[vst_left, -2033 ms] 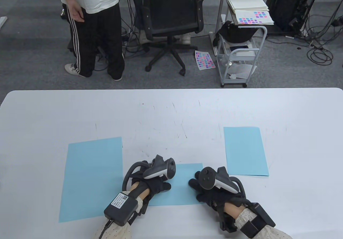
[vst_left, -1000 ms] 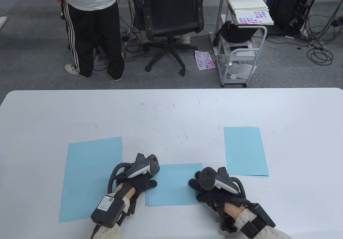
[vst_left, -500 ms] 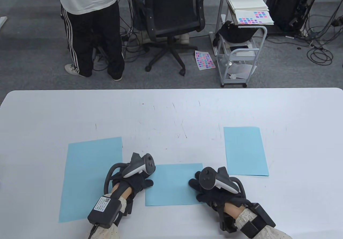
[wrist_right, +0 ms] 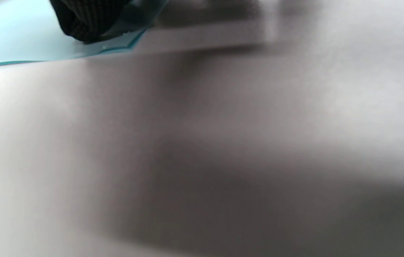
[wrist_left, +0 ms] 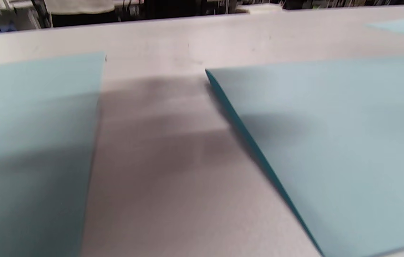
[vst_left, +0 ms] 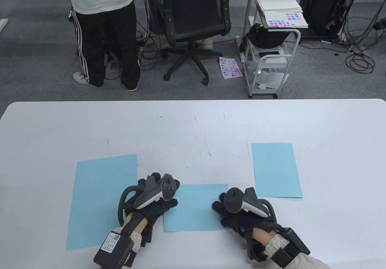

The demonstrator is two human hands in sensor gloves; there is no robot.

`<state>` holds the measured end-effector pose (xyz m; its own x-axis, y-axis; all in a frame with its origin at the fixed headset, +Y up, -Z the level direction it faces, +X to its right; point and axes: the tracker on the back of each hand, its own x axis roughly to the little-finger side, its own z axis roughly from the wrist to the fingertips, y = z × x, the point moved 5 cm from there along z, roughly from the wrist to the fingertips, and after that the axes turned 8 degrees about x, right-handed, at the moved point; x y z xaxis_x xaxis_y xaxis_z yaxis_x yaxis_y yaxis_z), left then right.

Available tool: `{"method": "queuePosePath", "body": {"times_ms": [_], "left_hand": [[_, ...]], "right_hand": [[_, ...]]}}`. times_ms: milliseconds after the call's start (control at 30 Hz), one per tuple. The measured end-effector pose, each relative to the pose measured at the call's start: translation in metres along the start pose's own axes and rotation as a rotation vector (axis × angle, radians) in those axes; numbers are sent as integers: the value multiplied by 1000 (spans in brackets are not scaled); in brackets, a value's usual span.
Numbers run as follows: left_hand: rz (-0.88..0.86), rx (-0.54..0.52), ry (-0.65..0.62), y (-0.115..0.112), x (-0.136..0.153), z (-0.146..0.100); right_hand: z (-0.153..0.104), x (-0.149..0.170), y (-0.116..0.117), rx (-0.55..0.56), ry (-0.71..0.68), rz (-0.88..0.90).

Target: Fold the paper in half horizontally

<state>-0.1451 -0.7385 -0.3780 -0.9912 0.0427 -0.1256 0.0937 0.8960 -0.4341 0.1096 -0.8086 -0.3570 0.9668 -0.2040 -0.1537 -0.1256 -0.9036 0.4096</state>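
A folded light-blue paper (vst_left: 196, 208) lies near the table's front edge, between my hands. My left hand (vst_left: 167, 195) is at its left edge, thumb over that edge and fingers spread; whether they press on it is hidden by the tracker. The left wrist view shows this paper (wrist_left: 330, 142) with its left edge slightly raised, and none of my fingers. My right hand (vst_left: 223, 210) rests on the paper's right edge. In the right wrist view a gloved fingertip (wrist_right: 87, 18) presses on the paper (wrist_right: 16, 43).
A larger flat blue sheet (vst_left: 102, 199) lies left of my left hand and also shows in the left wrist view (wrist_left: 34, 125). Another folded blue paper (vst_left: 276, 169) lies to the right. The white table (vst_left: 193, 130) has a person, chair and cart beyond its far edge.
My left hand slid left across the folded paper from its middle to its left edge, then its fingers spread. My right hand and the papers have not moved.
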Motion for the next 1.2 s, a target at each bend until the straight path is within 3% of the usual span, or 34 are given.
{"method": "queuePosePath", "body": {"times_ms": [133,433,667,833,1033,1200], "left_hand": [[-23,-163,25,12,1,-23],[-65,-387,85,16,16,-51],[-56,-379,101,10,25,-54],[-59,-344,101,4,29,-52],[-70,-325,99,1,34,-51],[-74,-301,97,-3,37,-48]], "right_hand": [[0,0,0,0,0,1],[0,0,0,0,-1,7],[0,-2,-2,9,-4,10],[5,-7,-16,16,6,18],[27,-28,-49,101,29,39],[51,-49,-53,116,27,17]]}}
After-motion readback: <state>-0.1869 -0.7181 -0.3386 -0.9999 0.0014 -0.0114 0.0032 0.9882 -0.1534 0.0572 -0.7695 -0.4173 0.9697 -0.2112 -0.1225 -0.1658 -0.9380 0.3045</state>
